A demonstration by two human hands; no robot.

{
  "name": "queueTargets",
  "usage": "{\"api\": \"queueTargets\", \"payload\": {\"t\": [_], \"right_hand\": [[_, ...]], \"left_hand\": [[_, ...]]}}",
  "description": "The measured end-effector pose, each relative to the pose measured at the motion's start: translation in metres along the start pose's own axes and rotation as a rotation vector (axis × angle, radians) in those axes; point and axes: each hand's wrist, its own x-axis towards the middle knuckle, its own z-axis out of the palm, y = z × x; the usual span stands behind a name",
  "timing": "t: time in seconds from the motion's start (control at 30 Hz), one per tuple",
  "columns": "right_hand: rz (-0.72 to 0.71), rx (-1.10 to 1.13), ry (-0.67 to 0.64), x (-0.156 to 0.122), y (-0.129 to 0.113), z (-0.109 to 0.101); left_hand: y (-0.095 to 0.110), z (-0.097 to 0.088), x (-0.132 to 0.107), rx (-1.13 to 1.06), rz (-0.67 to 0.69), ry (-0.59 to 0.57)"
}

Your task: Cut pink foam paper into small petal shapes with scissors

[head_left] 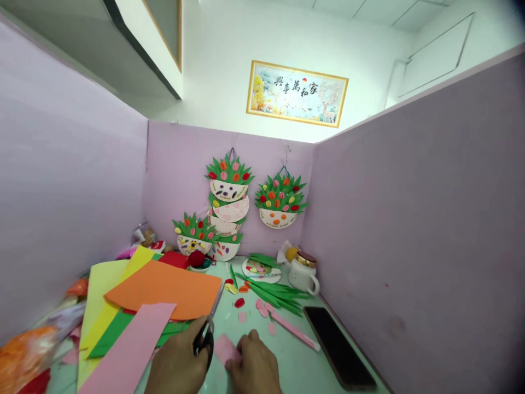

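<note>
Orange card (pixel 166 287) and a phone (pixel 338 347) flank the left hand (pixel 178 358), gripping scissors (pixel 211 322), and right hand (pixel 255 361), pinching pink paper (pixel 223 348).

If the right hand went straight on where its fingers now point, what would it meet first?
Past the pink paper it holds, the right hand would probably first meet the small pink piece on the table, though depth is hard to judge.
</note>
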Motion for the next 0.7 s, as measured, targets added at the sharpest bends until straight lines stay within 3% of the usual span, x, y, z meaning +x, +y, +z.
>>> {"api": "queueTargets", "payload": {"t": [0.13, 0.17, 0.23, 0.4, 0.57, 0.7], "right_hand": [[0.019, 0.288, 0.049, -0.002, 0.004, -0.011], [0.092, 0.464, 0.029, -0.002, 0.006, -0.014], [0.116, 0.585, -0.036, 0.0, 0.012, -0.021], [0.142, 0.833, -0.235, -0.003, 0.019, -0.037], [0.146, 1.027, -0.336, -0.013, 0.014, -0.045], [0.145, 1.11, -0.374, -0.017, 0.012, -0.047]], "left_hand": [[0.0, 0.001, -0.001, -0.11, 0.012, 0.048], [-0.001, 0.002, -0.001, -0.191, 0.023, 0.082], [-0.003, 0.005, 0.001, -0.364, 0.019, 0.121], [-0.003, 0.016, 0.004, -0.613, 0.0, 0.026], [0.004, 0.021, -0.001, -0.783, -0.049, -0.03], [0.006, 0.021, -0.004, -0.872, -0.094, -0.004]]}}
